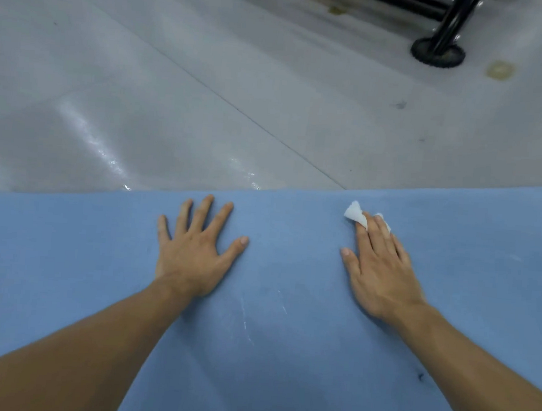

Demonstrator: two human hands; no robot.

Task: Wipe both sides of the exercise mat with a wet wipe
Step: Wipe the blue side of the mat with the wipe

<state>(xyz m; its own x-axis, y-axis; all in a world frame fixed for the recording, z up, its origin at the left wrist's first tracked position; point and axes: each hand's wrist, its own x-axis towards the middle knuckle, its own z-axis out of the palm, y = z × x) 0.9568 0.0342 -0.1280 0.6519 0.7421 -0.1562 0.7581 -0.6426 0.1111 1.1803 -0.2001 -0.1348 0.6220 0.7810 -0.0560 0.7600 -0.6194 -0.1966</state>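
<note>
Both palms down on mat (66, 271) — left hand (192, 257) fingers spread; right hand (377, 270) fingers straight, together — wet wipe (354, 212) under fingertips.

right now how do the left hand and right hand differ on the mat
The left hand spreads its fingers wide; the right hand keeps its fingers close together. The left hand touches bare mat; the right hand presses a white wet wipe at its fingertips. Both lie flat, palms down.
</note>
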